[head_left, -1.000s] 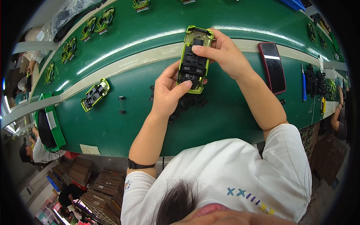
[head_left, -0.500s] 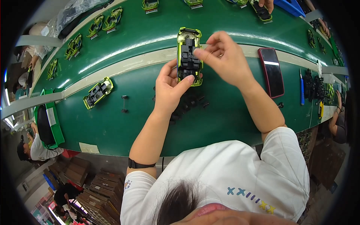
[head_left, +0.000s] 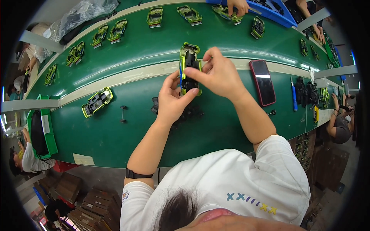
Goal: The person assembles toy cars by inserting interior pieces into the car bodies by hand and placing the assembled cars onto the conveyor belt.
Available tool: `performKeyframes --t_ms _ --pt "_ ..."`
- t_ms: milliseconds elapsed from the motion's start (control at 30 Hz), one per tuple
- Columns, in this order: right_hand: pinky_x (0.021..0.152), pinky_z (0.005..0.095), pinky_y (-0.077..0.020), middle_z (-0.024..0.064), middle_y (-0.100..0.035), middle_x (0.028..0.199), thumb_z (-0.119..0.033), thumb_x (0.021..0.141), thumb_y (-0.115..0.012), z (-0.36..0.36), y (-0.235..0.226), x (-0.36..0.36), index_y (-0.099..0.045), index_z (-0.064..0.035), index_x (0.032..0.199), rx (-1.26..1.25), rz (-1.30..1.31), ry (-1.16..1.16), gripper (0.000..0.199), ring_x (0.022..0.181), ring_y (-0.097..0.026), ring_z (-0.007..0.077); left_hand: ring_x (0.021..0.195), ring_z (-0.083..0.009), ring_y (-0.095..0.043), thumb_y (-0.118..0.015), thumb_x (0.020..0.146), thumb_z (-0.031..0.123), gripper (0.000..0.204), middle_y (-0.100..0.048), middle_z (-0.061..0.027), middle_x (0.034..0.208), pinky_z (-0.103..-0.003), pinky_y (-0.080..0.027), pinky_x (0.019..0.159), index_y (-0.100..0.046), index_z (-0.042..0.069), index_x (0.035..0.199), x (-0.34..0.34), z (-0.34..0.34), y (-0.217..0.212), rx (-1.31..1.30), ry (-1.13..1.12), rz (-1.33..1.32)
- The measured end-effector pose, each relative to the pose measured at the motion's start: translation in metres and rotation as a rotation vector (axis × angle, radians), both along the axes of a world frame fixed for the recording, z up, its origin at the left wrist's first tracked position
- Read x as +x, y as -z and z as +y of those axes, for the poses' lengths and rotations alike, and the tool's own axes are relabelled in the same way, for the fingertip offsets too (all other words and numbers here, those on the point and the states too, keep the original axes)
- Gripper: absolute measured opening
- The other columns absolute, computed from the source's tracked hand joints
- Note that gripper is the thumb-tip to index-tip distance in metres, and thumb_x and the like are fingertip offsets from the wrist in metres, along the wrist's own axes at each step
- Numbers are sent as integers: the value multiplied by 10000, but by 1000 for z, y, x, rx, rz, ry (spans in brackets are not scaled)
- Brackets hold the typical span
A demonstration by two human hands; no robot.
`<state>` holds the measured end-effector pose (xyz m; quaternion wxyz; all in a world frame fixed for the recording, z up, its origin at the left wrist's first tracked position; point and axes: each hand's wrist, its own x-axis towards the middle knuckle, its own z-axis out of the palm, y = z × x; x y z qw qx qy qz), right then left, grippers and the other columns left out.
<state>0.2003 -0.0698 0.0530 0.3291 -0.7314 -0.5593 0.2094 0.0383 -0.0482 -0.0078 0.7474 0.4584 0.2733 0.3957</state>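
A lime-green toy car body (head_left: 185, 57) with black inner parts is held upright over the middle of the bench, its hollow side facing me. My left hand (head_left: 172, 103) is closed round its lower left, thumb at the near end. My right hand (head_left: 220, 77) reaches from the right, its thumb pressed on the black part and its fingers curled by the car's right edge. Dark small parts (head_left: 189, 114) lie beneath, partly hidden by my left hand. To the left lie another green car body (head_left: 97, 102) and a wheel axle (head_left: 123, 114).
A red-rimmed phone (head_left: 263, 83), a blue cutter (head_left: 294, 94) and a heap of black parts (head_left: 307, 92) lie to the right. More car bodies (head_left: 155, 16) line the far green strip, where another person's hand (head_left: 238, 7) touches one. A green bin (head_left: 48, 133) stands left.
My right thumb has come down onto the car's black part and covers more of it. The car has turned slightly. At the far side, the other person's hand has moved to a different car body.
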Motion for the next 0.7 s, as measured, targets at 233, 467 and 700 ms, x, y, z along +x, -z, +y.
performKeyframes --t_ms 233,467,700 --pt "611 338 -466 130 -582 743 -395 638 -766 5 -4 9 -475 9 945 -111 7 -13 584 684 -582 238 1118 -275 -536 -707 733 -48 853 -358 -188 1350 -337 -517 858 -198 45 1412 -8 -7 -5 114 73 -31" --pt "808 380 -487 220 -631 987 -476 617 -729 21 -36 197 -490 35 1062 -178 -458 433 718 928 -623 329 1024 -260 -596 -617 828 -15 568 -462 -190 1258 -307 -522 813 -340 25 1322 -17 17 -11 174 -204 39" --pt "888 388 -476 205 -599 1159 -512 657 -700 54 16 348 -430 52 1214 -520 -558 759 837 1071 -594 308 920 -222 -640 -553 879 5 310 -567 -163 1139 -282 -528 761 -475 -28 1178 -22 25 6 213 -315 135"
